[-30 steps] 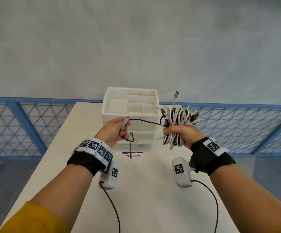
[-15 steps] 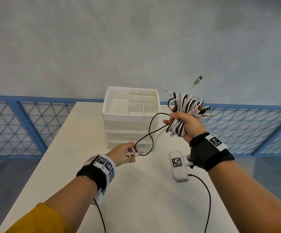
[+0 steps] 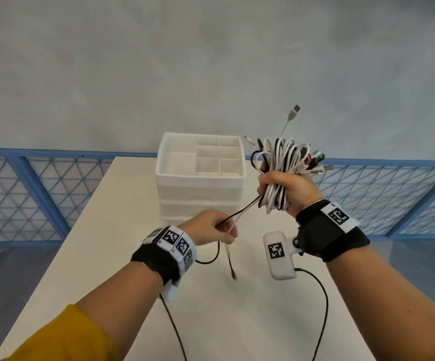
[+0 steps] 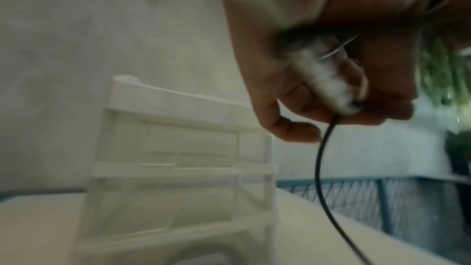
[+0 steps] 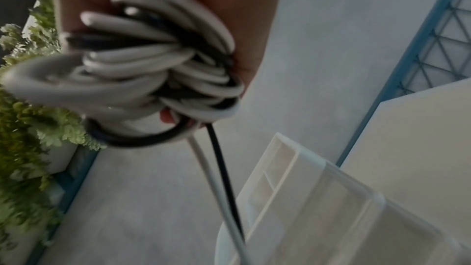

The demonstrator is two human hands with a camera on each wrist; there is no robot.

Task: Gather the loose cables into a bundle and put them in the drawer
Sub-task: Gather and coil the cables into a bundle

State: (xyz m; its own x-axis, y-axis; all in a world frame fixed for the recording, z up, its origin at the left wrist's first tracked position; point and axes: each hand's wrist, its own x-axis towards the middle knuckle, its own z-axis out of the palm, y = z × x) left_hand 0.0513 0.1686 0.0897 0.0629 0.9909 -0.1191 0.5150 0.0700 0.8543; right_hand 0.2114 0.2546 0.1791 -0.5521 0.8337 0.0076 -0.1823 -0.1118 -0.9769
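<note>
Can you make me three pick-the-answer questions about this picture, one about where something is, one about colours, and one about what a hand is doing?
1. Where does the white plastic drawer unit stand?
A. on the pale table
B. on the floor
C. on a chair

2. What colours are the cables in the coiled cable bundle?
A. red and green
B. white and black
C. all yellow

3. What is the left hand doing?
A. lying flat on the table
B. pulling a drawer open
C. gripping two loose cable ends

Answers:
1 A, the unit sits at the table's far end.
2 B, white and black loops show in the right hand.
3 C, one black and one white strand run from the left hand's curled fingers up to the bundle.
</note>
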